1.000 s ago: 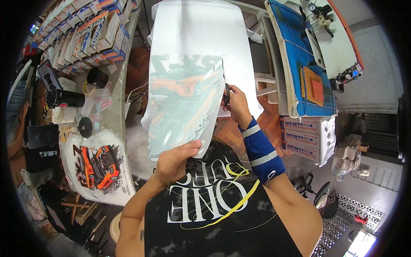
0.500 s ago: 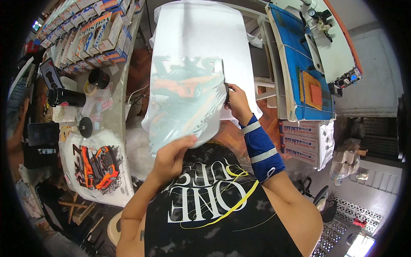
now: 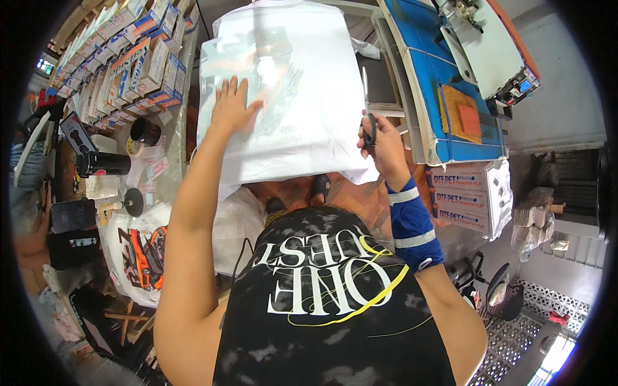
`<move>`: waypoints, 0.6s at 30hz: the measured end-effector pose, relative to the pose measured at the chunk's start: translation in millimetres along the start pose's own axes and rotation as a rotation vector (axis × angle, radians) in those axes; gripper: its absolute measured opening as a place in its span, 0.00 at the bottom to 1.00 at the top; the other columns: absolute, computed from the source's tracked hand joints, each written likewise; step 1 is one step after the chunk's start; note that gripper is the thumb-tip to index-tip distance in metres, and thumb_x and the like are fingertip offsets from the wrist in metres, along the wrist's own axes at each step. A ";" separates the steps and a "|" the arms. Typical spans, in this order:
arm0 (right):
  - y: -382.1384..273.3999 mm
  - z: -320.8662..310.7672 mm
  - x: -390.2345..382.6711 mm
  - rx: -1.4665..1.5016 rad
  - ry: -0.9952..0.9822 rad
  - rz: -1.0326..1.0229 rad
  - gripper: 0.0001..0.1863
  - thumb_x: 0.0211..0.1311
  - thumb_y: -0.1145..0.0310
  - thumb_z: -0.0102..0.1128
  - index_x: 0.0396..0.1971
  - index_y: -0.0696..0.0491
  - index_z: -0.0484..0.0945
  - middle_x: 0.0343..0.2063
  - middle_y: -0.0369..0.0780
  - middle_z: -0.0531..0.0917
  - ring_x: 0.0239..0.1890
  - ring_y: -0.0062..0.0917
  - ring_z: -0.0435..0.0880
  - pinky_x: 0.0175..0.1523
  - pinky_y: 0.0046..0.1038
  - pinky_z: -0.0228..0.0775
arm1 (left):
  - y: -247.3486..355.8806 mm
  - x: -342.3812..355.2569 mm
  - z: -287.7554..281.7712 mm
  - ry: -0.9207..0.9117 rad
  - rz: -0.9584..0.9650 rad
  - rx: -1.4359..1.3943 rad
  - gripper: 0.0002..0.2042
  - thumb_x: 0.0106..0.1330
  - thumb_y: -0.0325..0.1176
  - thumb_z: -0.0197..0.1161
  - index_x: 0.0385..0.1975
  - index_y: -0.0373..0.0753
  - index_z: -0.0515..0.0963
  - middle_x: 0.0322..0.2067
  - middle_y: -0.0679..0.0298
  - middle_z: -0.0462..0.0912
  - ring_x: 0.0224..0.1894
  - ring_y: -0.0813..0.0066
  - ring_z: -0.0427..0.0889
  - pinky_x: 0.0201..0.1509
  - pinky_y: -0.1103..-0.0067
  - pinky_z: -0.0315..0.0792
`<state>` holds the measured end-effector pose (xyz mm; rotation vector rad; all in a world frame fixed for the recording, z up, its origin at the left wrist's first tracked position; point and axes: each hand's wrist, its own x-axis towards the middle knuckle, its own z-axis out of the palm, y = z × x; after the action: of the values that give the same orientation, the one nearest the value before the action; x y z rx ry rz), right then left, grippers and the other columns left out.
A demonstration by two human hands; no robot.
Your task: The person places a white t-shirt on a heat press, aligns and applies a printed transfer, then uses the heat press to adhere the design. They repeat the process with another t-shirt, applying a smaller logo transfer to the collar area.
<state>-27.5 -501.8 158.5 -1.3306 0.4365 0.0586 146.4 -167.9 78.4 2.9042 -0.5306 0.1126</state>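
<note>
Spread over the work surface ahead of me is a white T-shirt point(image 3: 322, 83). On its left part lies a glossy translucent transfer film point(image 3: 215, 61) with a faint orange and grey car print, partly washed out by glare. My left hand point(image 3: 233, 110) rests on the film, palm down with fingers spread. To the right of the shirt, my right hand point(image 3: 385, 145) grips a pair of scissors point(image 3: 369, 130) by the black handles. The blades point away from me, apart from the film. A blue band with pale stripes covers my right forearm.
Left, a bench holds stacked boxes point(image 3: 138, 71), a black tumbler point(image 3: 106, 165) and a tape roll. A white piece with an orange car print point(image 3: 147, 254) lies nearer. Right stand a blue-topped press table point(image 3: 418, 71), a sponge point(image 3: 468, 122) and film boxes point(image 3: 467, 199).
The film has gone from being held at its near edge to lying farther forward and left on the shirt. My left hand now presses flat on it; the scissors have moved right, off the film.
</note>
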 end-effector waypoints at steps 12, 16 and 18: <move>-89.6 -42.3 -30.1 -0.234 0.014 -0.289 0.22 0.71 0.70 0.61 0.63 0.52 0.73 0.33 0.38 0.83 0.26 0.17 0.82 0.26 0.17 0.70 | 168.4 -56.0 21.6 0.216 0.629 -0.237 0.15 0.58 0.35 0.66 0.46 0.42 0.84 0.49 0.60 0.82 0.58 0.62 0.76 0.73 0.53 0.58; -191.9 -92.4 -28.6 -0.618 0.174 -0.758 0.18 0.74 0.71 0.55 0.61 0.49 0.76 0.37 0.38 0.86 0.30 0.17 0.85 0.27 0.18 0.70 | 168.7 -84.1 1.4 0.286 0.493 -0.520 0.09 0.52 0.24 0.63 0.33 0.39 0.84 0.34 0.62 0.83 0.40 0.63 0.80 0.56 0.65 0.70; -263.0 -128.6 -17.8 -1.012 0.461 -0.990 0.17 0.74 0.69 0.57 0.60 0.53 0.76 0.40 0.40 0.87 0.34 0.18 0.86 0.35 0.20 0.75 | 145.1 -117.7 -16.7 0.297 0.254 -0.728 0.12 0.50 0.15 0.61 0.32 0.37 0.84 0.31 0.59 0.83 0.37 0.62 0.82 0.46 0.71 0.75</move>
<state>-3.5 -685.4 386.0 -2.4458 0.0546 -0.9813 -16.0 -257.6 106.6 2.0637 -0.7022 0.3069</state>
